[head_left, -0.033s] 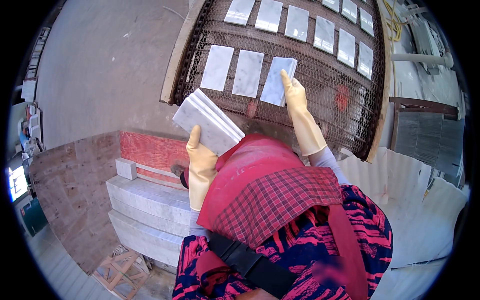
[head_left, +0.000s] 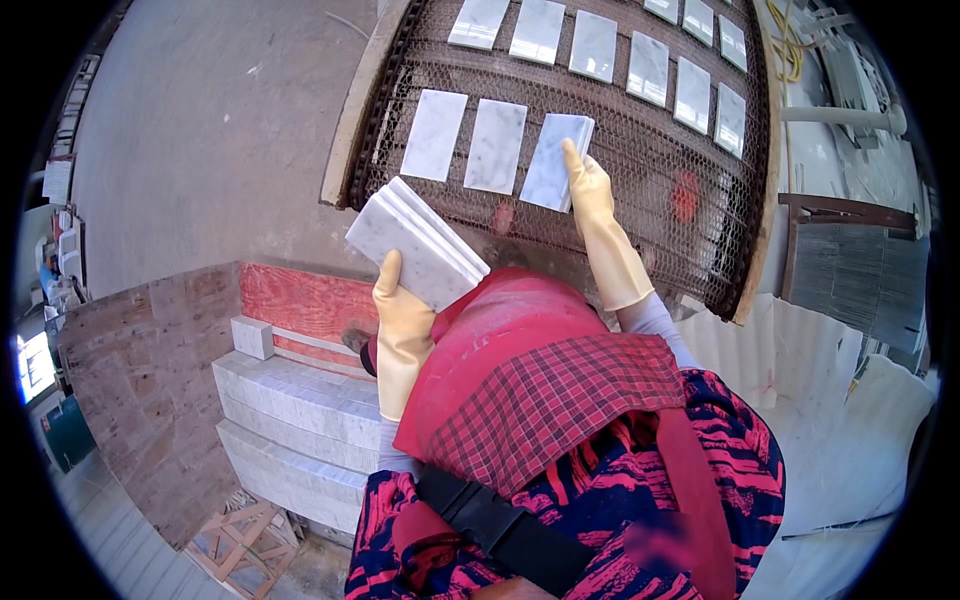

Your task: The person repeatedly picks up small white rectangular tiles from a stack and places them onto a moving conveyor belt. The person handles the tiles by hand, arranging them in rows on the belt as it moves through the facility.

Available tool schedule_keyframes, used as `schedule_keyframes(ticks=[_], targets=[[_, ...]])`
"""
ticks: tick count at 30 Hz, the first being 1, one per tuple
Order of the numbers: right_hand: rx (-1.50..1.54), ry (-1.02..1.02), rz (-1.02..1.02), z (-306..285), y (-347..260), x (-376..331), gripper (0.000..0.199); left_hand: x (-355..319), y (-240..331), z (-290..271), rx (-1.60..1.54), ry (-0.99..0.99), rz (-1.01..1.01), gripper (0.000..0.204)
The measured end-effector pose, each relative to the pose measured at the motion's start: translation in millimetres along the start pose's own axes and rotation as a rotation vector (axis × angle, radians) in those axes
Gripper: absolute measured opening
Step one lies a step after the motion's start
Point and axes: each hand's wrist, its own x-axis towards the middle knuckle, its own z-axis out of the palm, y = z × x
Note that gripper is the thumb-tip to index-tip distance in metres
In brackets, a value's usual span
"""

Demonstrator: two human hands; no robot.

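Observation:
My left hand [head_left: 403,300], in a yellow rubber glove, is closed on a stack of several white marble tiles [head_left: 418,248]. The stack is tilted and slightly fanned, close against my red apron. With the same kind of glove, my right hand [head_left: 590,190] grips a short stack of marble tiles [head_left: 548,165] by its right edge, thumb on top. That stack is at the mesh conveyor [head_left: 640,200]; whether it rests on the mesh I cannot tell. Just left of it lie two single marble tiles, one [head_left: 496,146] nearer and another [head_left: 434,136] farther left.
More glossy tiles [head_left: 593,47] lie in rows farther up the conveyor, bordered by a wooden edge rail [head_left: 363,100]. Stacked pale tiles [head_left: 300,395] stand at lower left beside a plywood board [head_left: 150,390]. White corrugated sheets [head_left: 830,400] are at right.

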Motion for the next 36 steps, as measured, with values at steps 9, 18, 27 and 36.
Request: schedule_keyframes(ticks=[9,18,27,36], targets=[[0.036,0.009,0.1,-19.5,-24.7,6.5,0.067,-6.1,-7.4,-0.5,0.139,0.132,0.05,0.073],[-0.056,0.058,0.108,-87.3,-15.5,-6.2,0.061,-4.4,-6.8,-0.6,-0.05,0.005,-0.033,0.066],[-0.507,-0.048,-0.032,-110.0,-69.5,-50.3,0.047,0.5,-10.4,37.4,0.165,-0.105,-0.136,0.085],[0.385,-0.906,0.1,-3.2,-86.1,-134.9,0.048,18.8,-17.1,76.0,0.25,-0.099,-0.274,0.067]])
